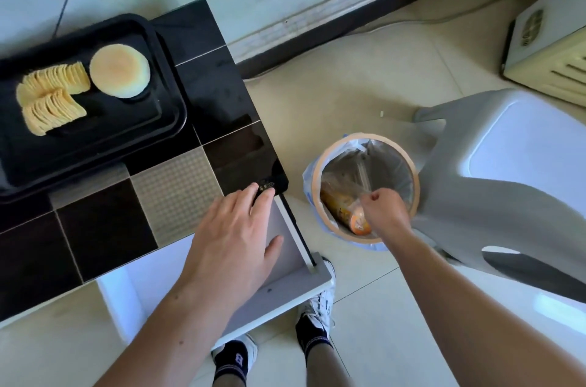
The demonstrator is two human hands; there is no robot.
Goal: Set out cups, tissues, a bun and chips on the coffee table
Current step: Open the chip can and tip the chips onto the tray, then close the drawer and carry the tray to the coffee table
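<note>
Over bin: R hand curled; L hand flat, table.

A home living area is shown. A low table topped with black and grey tiles is set on a pale tiled floor, with a dark skirting board along the wall. A small lined waste bin, a grey plastic stool and a cream appliance with vent slats are seen nearby. Snacks are laid on a black tray.
</note>
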